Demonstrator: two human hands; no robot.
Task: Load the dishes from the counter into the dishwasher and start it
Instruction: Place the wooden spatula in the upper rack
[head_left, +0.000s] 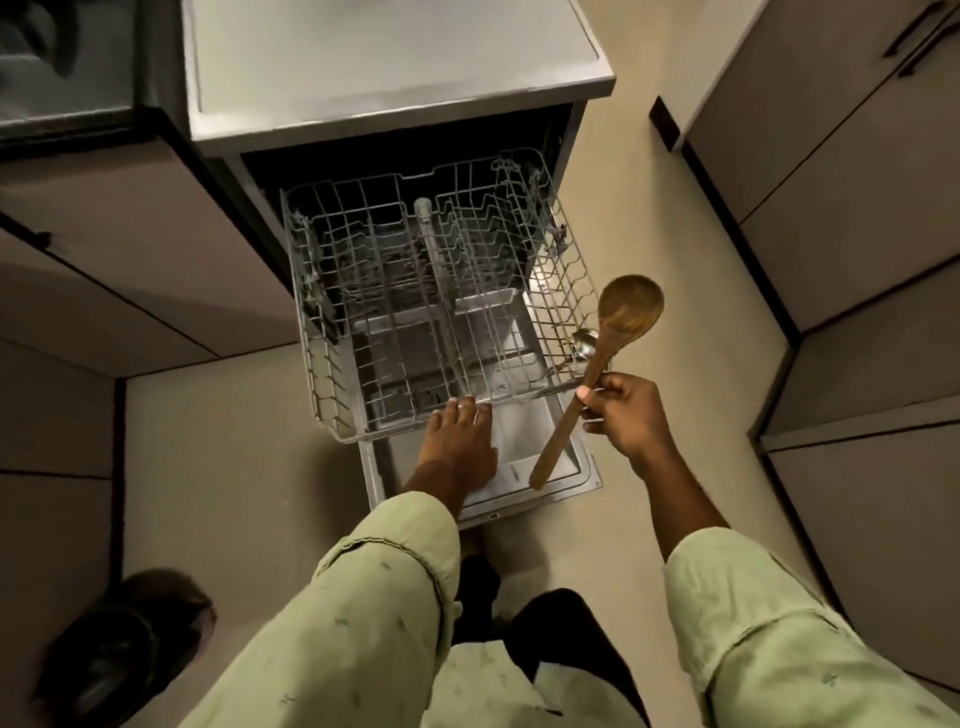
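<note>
Head view, metal spoon (583, 341) behind wooden spoon (626, 312)

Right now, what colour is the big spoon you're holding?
Brown wood. The wooden spoon shows best in the head view, held in the right hand.

Beige floor (208, 441) between flat-fronted cabinets (857, 234) on both sides, under dim warm light

The wooden spoon (623, 317) is showing smooth grain — the wire rack (317, 384) is looking matt, the dishwasher top (395, 62) brushed metal.
</note>
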